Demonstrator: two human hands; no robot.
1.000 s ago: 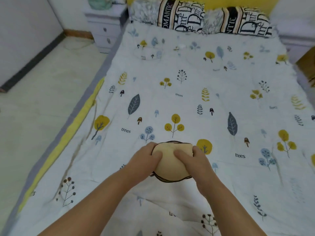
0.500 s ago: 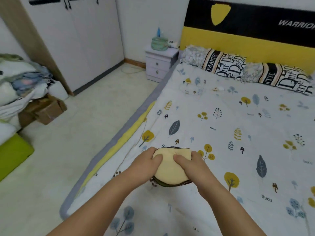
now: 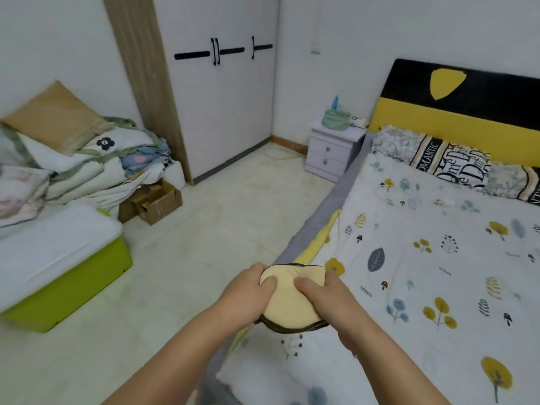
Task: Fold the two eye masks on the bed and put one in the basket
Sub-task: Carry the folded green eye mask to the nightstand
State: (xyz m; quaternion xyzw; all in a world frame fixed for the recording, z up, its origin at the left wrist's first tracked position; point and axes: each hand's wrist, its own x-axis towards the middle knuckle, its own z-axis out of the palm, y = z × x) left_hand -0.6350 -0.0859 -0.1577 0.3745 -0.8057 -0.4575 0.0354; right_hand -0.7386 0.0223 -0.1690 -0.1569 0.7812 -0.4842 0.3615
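Observation:
A folded eye mask (image 3: 287, 302), pale yellow with a dark trim, is gripped between both hands over the left edge of the bed (image 3: 438, 287). My left hand (image 3: 247, 296) clasps its left side with the thumb on top. My right hand (image 3: 327, 299) clasps its right side, thumb pressed on the yellow face. Whether a second mask lies under the yellow one I cannot tell. A small teal basket (image 3: 336, 119) stands on the white nightstand (image 3: 333, 150) by the headboard.
A patterned quilt covers the bed, with pillows (image 3: 450, 162) at the yellow-black headboard. Left of the bed is bare floor (image 3: 204, 244), a green-sided bed with piled linen (image 3: 73, 159), a cardboard box (image 3: 155, 203) and a white wardrobe (image 3: 222, 97).
My view has swung left and up, from the quilt to the floor, wardrobe and nightstand. Both hands keep the same grip on the folded mask, now over the bed's left edge.

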